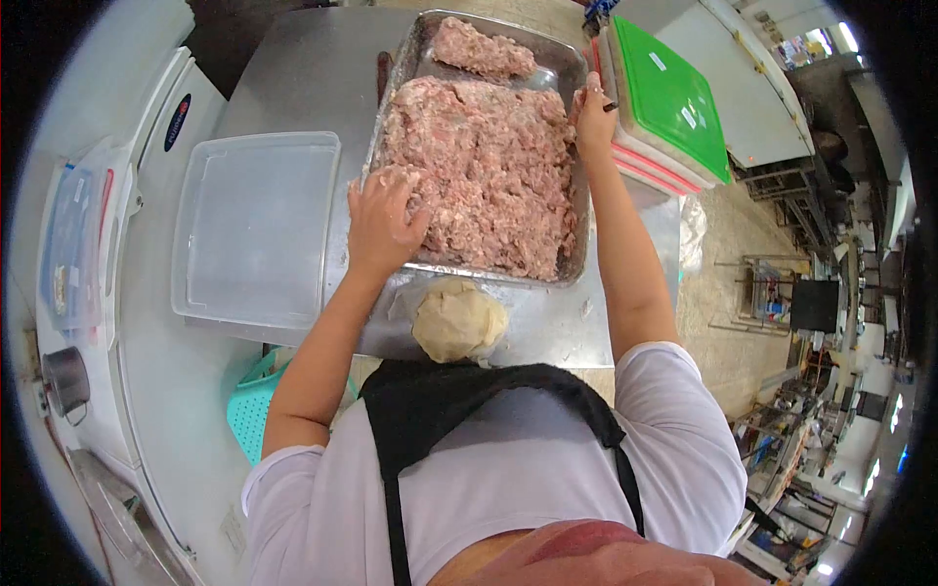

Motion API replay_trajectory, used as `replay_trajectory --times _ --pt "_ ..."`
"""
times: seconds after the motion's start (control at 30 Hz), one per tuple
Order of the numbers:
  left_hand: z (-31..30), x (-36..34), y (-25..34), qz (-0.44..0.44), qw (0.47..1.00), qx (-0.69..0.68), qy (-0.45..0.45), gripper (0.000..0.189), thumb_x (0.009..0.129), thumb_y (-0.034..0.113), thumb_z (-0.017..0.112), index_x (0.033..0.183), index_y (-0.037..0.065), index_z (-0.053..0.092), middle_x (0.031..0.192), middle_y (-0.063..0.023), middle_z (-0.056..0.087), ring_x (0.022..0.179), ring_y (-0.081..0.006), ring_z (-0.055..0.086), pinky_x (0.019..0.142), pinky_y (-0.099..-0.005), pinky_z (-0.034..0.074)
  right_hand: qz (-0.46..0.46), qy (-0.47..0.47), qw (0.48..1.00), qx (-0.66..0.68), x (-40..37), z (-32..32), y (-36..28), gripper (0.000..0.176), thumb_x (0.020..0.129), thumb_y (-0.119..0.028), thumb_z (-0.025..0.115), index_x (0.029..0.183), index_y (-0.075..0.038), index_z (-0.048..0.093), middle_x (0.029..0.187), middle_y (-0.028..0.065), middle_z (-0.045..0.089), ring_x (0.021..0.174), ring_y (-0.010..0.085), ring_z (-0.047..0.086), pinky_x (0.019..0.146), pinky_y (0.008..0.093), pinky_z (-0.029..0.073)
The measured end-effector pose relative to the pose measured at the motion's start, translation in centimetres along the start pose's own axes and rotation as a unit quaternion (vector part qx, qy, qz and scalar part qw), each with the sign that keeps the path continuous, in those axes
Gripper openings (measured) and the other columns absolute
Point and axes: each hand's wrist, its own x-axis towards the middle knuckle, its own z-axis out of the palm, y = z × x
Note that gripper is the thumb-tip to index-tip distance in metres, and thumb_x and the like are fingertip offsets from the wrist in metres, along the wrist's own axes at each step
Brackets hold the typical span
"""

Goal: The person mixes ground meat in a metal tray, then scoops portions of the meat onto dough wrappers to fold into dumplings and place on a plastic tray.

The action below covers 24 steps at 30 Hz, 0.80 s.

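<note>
A large metal tray (pixel 583 234) holds a thick slab of ground meat (pixel 479 176), with a separate chunk of meat (pixel 484 51) at its far end. My left hand (pixel 384 223) rests at the slab's left edge, fingers spread and bits of meat stuck to them. At the tray's right rim, my right hand (pixel 593 122) is closed around a tool with a dark handle (pixel 611 106); its working end is hidden. Just in front of the tray sits a round ball of pale dough (pixel 457 320), partly on clear plastic.
A translucent plastic lid (pixel 256 230) lies left of the tray on the steel table (pixel 283 83). Stacked containers with a green lid (pixel 674 88) stand close on the right. A turquoise basket (pixel 252 410) is below the table's left side, beside a white freezer (pixel 186 391).
</note>
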Motion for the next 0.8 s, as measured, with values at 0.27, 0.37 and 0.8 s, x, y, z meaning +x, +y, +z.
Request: replay_trajectory --times 0.27,0.37,0.8 --pt "-0.9 0.1 0.5 0.004 1.0 -0.025 -0.005 0.043 0.077 0.026 0.064 0.117 0.01 0.061 0.115 -0.0113 0.06 0.116 -0.0296 0.047 0.103 -0.0578 0.025 0.064 0.111 0.984 0.121 -8.5 -3.0 -1.9 0.044 0.09 -0.042 0.063 0.06 -0.014 0.047 0.058 -0.0031 0.045 0.05 0.0078 0.039 0.046 0.0239 0.03" --pt "-0.8 0.2 0.2 0.017 1.0 -0.023 0.0 0.042 0.078 0.028 0.063 0.117 0.012 0.061 0.116 -0.0113 0.061 0.116 -0.0298 0.047 0.102 -0.0528 0.027 0.129 0.067 0.956 0.253 -12.5 -3.0 -3.2 0.046 0.096 -0.039 0.053 0.062 -0.014 0.035 0.052 -0.0029 0.028 0.044 0.011 0.024 0.043 0.0285 0.018" --pt "-0.7 0.0 -0.2 0.009 0.999 -0.05 -0.007 0.042 0.077 0.027 0.064 0.116 0.011 0.061 0.121 -0.0124 0.058 0.119 -0.0298 0.045 0.105 -0.0575 0.023 0.01 0.026 0.993 0.113 -6.3 -0.1 -11.4 0.056 0.093 -0.053 0.051 0.056 -0.014 0.033 0.049 -0.0016 0.03 0.041 0.014 0.028 0.041 0.0307 0.02"
